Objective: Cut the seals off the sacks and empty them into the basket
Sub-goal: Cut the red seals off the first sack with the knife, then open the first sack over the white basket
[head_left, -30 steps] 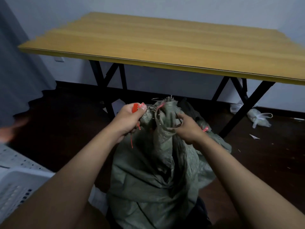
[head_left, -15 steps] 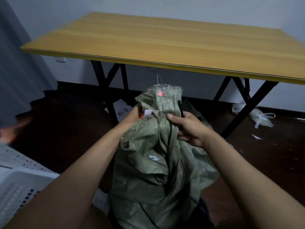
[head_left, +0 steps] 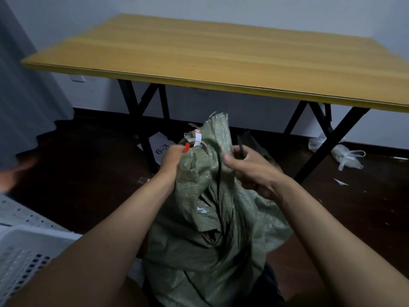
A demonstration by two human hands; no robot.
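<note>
I see the sack (head_left: pixel 205 218) as coarse woven plastic cloth, dull green, with a faint sheen on its creases and frayed threads at its top edge. The seal (head_left: pixel 186 147) looks like smooth red plastic, beside a white paper-like tag (head_left: pixel 198 139). At lower left the basket (head_left: pixel 24 251) is white perforated plastic, matt. The table (head_left: pixel 199 56) has a smooth yellow wood-grain top on matt black metal legs (head_left: pixel 141 129). At right a thin, translucent plastic bag (head_left: pixel 345 157) lies on the dark floor (head_left: pixel 88 185), which is slightly glossy.

The sack (head_left: pixel 205 196) neck, bunched low a second ago, now stands up taller between the hands. The left hand (head_left: pixel 171 159) has slid down its left side; the right hand (head_left: pixel 247 167) has shifted right.
</note>
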